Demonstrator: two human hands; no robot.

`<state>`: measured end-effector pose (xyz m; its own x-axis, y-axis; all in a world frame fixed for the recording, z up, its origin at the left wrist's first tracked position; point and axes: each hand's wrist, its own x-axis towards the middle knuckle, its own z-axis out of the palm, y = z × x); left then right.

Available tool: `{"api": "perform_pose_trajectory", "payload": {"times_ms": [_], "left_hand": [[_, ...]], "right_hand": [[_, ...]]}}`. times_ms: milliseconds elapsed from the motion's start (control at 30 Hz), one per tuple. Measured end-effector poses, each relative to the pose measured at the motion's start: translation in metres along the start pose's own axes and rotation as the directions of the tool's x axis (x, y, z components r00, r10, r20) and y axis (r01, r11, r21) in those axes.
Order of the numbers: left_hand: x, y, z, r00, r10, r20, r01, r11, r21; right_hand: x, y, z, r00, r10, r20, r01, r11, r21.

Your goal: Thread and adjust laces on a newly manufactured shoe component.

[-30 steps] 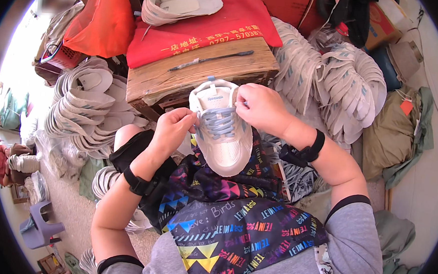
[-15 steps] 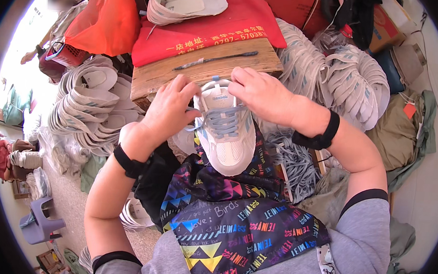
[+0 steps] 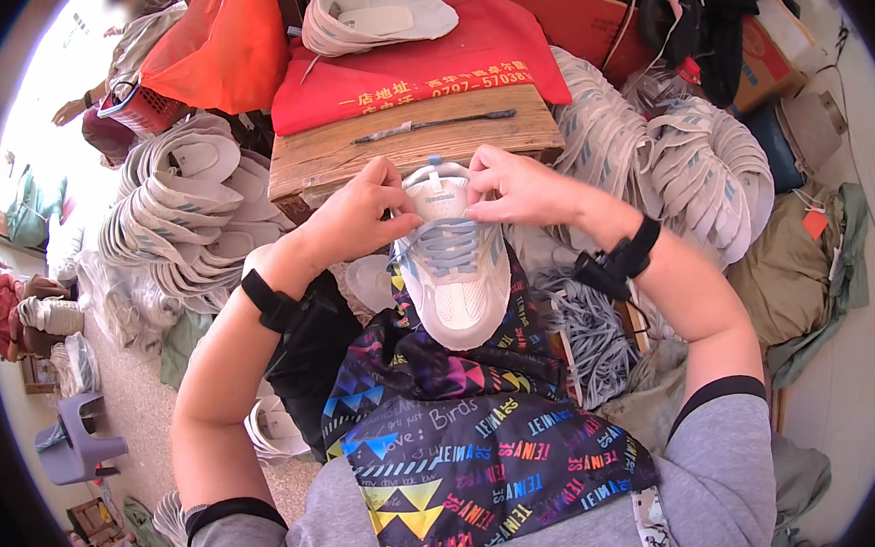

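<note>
A white sneaker upper with grey-blue laces (image 3: 455, 265) rests toe-down on my lap over a patterned dark apron (image 3: 468, 436). My left hand (image 3: 356, 213) grips the shoe's left side near the collar, fingers closed on the laces. My right hand (image 3: 518, 186) pinches the top of the tongue and the lace on the right side. Both wrists carry black bands.
A wooden block (image 3: 416, 137) with a thin dark tool (image 3: 437, 125) stands just beyond the shoe. Stacks of white shoe uppers lie at the left (image 3: 175, 217) and right (image 3: 685, 158). A bundle of grey laces (image 3: 584, 333) lies by my right forearm. A purple stool (image 3: 77, 442) stands on the floor; a person sits far left.
The view has shifted a little and both hands have moved up to the shoe's tongue and top lace holes. The shoe stays on my lap.
</note>
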<state>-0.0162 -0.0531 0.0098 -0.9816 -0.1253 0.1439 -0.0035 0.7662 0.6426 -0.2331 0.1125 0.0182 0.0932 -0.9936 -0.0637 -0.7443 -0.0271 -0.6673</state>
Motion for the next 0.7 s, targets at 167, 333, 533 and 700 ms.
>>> {"api": "perform_pose_trajectory", "payload": {"times_ms": [167, 333, 533, 700], "left_hand": [[-0.002, -0.006, 0.029, 0.965, -0.228, -0.127, 0.195, 0.953, -0.231], [0.020, 0.041, 0.017, 0.950, -0.294, -0.099, 0.162, 0.741, -0.652], [0.023, 0.090, -0.063, 0.930, -0.201, -0.308, -0.130, 0.605, -0.786], [0.021, 0.081, -0.044, 0.865, -0.228, -0.446, -0.156, 0.724, -0.672]], "right_hand": [[0.003, -0.003, 0.029, 0.943, 0.207, -0.261, -0.139, 0.957, 0.256], [0.019, -0.044, 0.006, 0.816, 0.040, -0.577, 0.078, 0.981, 0.178], [0.018, -0.106, -0.044, 0.697, -0.095, -0.711, 0.275, 0.951, 0.142], [0.020, -0.087, 0.007, 0.865, 0.087, -0.495, 0.274, 0.744, 0.609]]}}
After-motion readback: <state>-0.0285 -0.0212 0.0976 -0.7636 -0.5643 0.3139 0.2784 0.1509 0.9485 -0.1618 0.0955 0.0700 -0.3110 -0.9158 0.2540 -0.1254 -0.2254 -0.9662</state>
